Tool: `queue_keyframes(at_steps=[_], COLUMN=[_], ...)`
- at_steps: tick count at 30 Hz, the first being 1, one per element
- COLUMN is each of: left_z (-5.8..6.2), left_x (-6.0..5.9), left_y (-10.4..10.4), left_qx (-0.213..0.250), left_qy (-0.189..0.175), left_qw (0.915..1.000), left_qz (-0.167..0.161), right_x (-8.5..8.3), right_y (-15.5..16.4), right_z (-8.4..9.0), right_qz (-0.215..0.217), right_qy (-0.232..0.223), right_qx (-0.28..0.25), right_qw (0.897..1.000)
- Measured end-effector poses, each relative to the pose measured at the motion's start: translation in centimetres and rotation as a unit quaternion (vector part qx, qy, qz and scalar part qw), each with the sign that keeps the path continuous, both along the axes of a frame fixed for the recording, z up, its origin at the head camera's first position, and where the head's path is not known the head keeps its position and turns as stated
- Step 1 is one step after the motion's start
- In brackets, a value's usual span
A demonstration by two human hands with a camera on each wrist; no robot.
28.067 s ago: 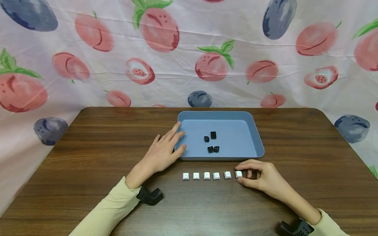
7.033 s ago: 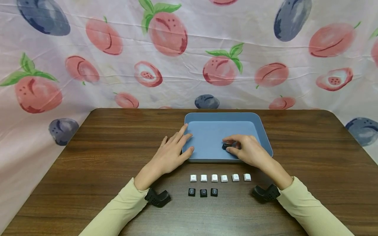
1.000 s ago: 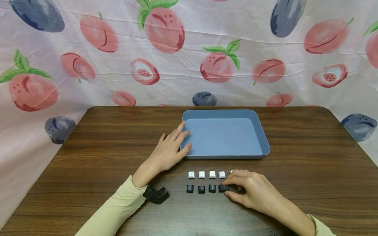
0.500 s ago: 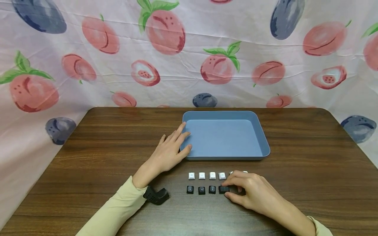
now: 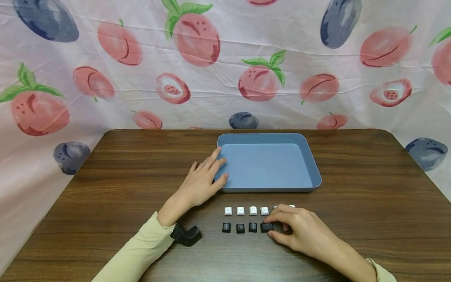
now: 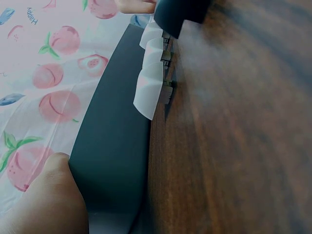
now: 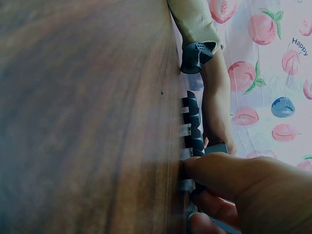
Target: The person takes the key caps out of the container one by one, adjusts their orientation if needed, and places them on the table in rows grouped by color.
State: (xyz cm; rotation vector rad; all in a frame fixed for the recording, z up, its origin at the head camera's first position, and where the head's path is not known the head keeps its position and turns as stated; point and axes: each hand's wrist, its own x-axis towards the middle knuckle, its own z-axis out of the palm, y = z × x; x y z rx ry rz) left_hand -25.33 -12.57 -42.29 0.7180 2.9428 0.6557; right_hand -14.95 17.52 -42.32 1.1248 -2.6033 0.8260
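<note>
My right hand [image 5: 306, 229] pinches a wider-looking black keycap [image 5: 266, 227] between thumb and fingertips, at the right end of a row of black keycaps [image 5: 240, 228] on the table. Behind that row lies a line of white keycaps [image 5: 240, 211], its right end partly hidden by the hand. My left hand [image 5: 197, 186] rests with spread fingers on the left rim of the blue tray [image 5: 267, 190]. In the right wrist view the thumb [image 7: 219, 170] presses at the end of the black row; the held keycap is mostly hidden there.
The wooden table [image 5: 141, 164] runs back to a fruit-print cloth [image 5: 211, 98]. A black wrist device [image 5: 186, 235] sits on the left sleeve, near the left end of the rows. The tray stands just behind the white keycaps.
Since seven seconds ago, my right hand has carried the black keycap from the tray to the black row's right end. Over the last second both hands stay nearly still.
</note>
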Motion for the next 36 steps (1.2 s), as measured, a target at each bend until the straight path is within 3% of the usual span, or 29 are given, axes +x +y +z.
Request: queue_keyframes(at_steps=[36], left_z=[0.0], left_x=[-0.1], left_y=[0.08], left_qx=[-0.003], left_qy=[-0.002], left_qw=[1.0], left_qz=[0.002], right_x=[0.11], right_y=[0.0], right_z=[0.49], right_qz=[-0.027], right_qy=[0.018], right_qx=[0.033], right_qw=[0.999])
